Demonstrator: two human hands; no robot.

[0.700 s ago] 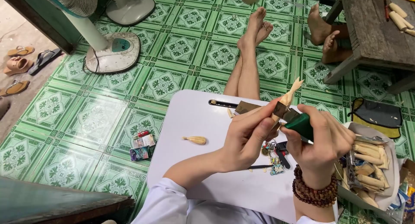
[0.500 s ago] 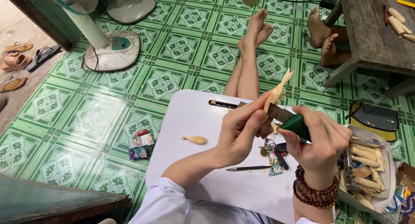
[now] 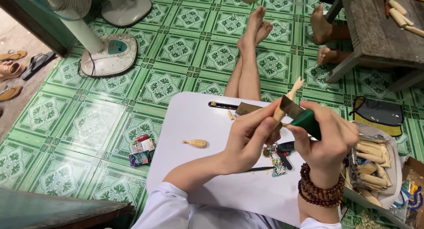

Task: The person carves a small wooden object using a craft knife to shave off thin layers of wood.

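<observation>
I'm seeing the left hand (image 3: 247, 140) w/ its grip clamped round a pale wooden piece (image 3: 287, 103), tilting it up and away so the tip stays exposed for cutting. Right hand (image 3: 327, 140) is gripping tight on a green-handled knife (image 3: 304, 118), blade resting against the wood, thumb bracing close for control. Both are working just above the white table (image 3: 198, 123) on the lap, prob. so shavings are landing there. A small carved piece (image 3: 195, 143), pencil (image 3: 260, 169) and keys (image 3: 278, 160) are lying on it. Tray of wood blanks (image 3: 371, 167) is sitting near the right hand, w/in easy reach.
</observation>
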